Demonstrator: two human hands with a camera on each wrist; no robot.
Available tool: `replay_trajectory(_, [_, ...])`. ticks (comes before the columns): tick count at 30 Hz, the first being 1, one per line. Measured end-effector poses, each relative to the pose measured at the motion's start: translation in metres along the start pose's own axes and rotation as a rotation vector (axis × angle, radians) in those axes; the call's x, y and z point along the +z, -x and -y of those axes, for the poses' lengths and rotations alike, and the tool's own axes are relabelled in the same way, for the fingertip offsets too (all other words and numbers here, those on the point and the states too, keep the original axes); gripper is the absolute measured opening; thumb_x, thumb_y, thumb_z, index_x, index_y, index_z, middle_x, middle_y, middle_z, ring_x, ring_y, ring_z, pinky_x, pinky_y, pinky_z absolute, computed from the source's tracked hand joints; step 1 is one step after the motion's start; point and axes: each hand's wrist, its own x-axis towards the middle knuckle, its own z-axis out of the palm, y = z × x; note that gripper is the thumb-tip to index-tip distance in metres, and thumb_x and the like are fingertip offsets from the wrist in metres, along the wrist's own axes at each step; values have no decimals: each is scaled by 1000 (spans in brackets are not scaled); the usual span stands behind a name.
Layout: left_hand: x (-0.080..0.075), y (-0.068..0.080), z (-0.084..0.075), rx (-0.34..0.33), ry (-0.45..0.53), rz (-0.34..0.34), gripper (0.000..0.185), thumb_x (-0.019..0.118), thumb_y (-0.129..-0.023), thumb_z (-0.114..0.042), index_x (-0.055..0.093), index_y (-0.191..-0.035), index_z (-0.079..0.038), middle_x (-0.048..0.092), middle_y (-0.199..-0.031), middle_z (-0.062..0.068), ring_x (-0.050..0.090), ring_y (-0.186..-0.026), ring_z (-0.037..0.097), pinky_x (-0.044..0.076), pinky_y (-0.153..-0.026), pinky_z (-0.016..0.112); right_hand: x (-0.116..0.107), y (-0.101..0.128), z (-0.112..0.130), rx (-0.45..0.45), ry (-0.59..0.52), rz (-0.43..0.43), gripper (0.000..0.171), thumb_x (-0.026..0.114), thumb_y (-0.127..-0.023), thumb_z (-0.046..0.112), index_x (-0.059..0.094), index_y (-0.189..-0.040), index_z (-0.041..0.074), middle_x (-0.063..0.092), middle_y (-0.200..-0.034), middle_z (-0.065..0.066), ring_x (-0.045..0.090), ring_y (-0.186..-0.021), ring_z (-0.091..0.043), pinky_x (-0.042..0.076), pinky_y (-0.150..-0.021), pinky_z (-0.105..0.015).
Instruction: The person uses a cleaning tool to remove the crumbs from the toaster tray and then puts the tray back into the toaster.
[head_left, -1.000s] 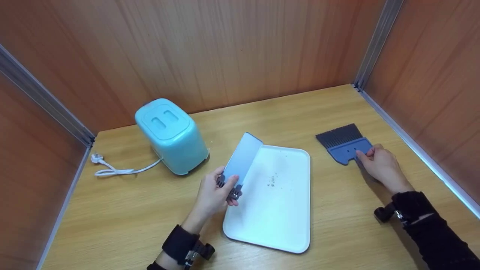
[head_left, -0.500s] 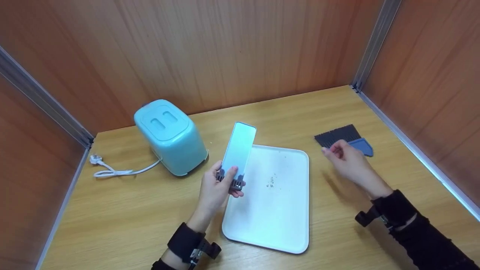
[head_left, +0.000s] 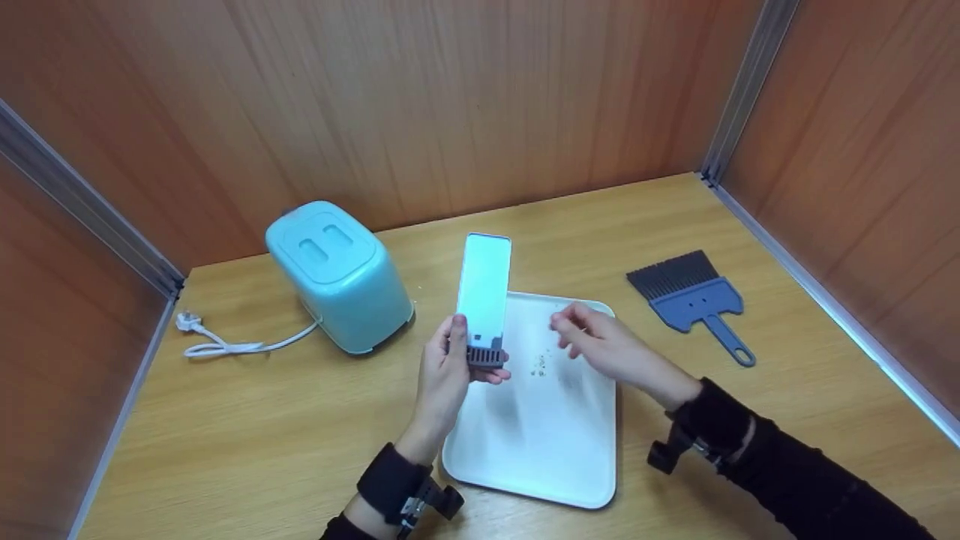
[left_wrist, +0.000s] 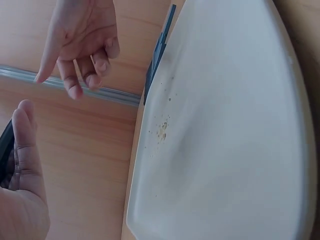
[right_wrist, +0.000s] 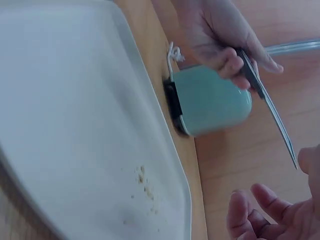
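My left hand [head_left: 444, 367] grips a crumb tray [head_left: 484, 289], a long flat shiny metal plate with a dark slotted end, thumb on top and fingers beneath. It is held over the left edge of a white tray [head_left: 540, 442], on which a small patch of brown crumbs [left_wrist: 162, 131] lies. Above the right part of the white tray, my right hand [head_left: 604, 346] hovers with loosely bent fingers and nothing in them. In the right wrist view the crumb tray [right_wrist: 272, 112] appears edge-on, its far end near the right hand's fingers.
A light blue toaster [head_left: 337, 277] with its lid on stands at the back left, its white cord and plug [head_left: 225, 346] beside it. A blue brush [head_left: 697, 304] with dark bristles lies to the right. Wooden panels [head_left: 480, 112] enclose the table.
My right hand has let go of the blue brush, leaving it on the table, and moved left over the white tray. The left hand has turned the crumb tray more upright in view.
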Motion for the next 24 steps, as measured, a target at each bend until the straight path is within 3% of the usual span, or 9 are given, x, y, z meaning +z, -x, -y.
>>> replay_trajectory(4, [8,1,2,19,6,3,56,36,-115,-53,53,-144,-7,79,-99,17,79,-69,20,68,-67,35,21,-5,13,-36,-43,63,46,45,-116,46,64,-131,6,72,-116,-20,72,-99,-27,57,-93,-48])
replay_trajectory(10, [23,1,9,84,-5,23,50,32,-118,-46,53,-133,-3,79,-92,19,77,-62,20,68,-63,38,41,-10,28,-40,-129,127,46,45,-115,48,65,-134,12,74,-120,-7,68,-107,-22,52,-95,-39])
replay_trajectory(14, [31,4,14,117,-42,15,45,32,-118,-42,53,-128,-4,76,-86,18,76,-58,25,66,-61,51,50,-14,31,-34,-235,111,47,45,-115,48,64,-138,12,74,-117,-5,65,-105,-20,48,-95,-35])
replay_trajectory(19, [37,5,22,156,-93,-15,38,35,-119,-36,51,-125,-2,72,-81,17,74,-56,30,62,-60,65,60,-17,31,-40,-320,65,42,45,-117,37,63,-139,6,72,-107,-4,64,-93,-17,48,-85,-30])
replay_trajectory(24, [38,5,25,168,-145,-63,34,39,-118,-36,48,-119,-3,70,-83,15,73,-55,30,62,-59,63,65,-17,29,-36,-364,66,47,46,-117,31,50,-157,8,73,-126,-9,66,-104,-18,49,-90,-29])
